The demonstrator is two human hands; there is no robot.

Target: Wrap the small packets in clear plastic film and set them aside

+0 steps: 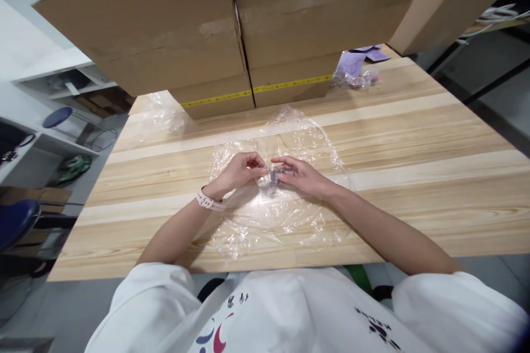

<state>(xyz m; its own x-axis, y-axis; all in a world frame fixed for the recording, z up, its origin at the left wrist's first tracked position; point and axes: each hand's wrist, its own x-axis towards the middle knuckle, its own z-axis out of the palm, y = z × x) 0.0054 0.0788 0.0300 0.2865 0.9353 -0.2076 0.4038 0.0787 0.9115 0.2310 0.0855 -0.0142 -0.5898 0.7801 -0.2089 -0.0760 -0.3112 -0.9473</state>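
wooden table (pixel 414 132): a clear plastic sheet (pixel 269 219) lies spread and crinkled on it, under both hands. above the sheet's middle, between the fingers, is a small packet (pixel 265 180), silvery and see-through, with a darker patterned part toward its right. whether it touches the sheet, i cannot tell.

left hand (pixel 244 169): thumb and forefinger drawn together in a pinch at the packet's left side. pale wristband (pixel 209 202) on that wrist. right hand (pixel 301 175): thumb and fingers bent about the packet's right side, the darker part showing between them; looks held, firmness not readable from where i stand.

step in hand, my judgement: close two-handed fingerwork on the packet, one hand steadying while the other works at it. which does which is unclear. sealed or already parted: too small to tell.

next move, as i read it, calls for a fine fingertip hold on both sides, small opposed motions and little force. the film looks thin and slick, so it could slip or give suddenly; the loose sheet beneath might catch on the fingers.

surroundings: cardboard boxes (pixel 165 38) stand along the far side, a yellow strip (pixel 292 86) across their lower part. purple papers (pixel 351 62) at far right, well apart from the hands.
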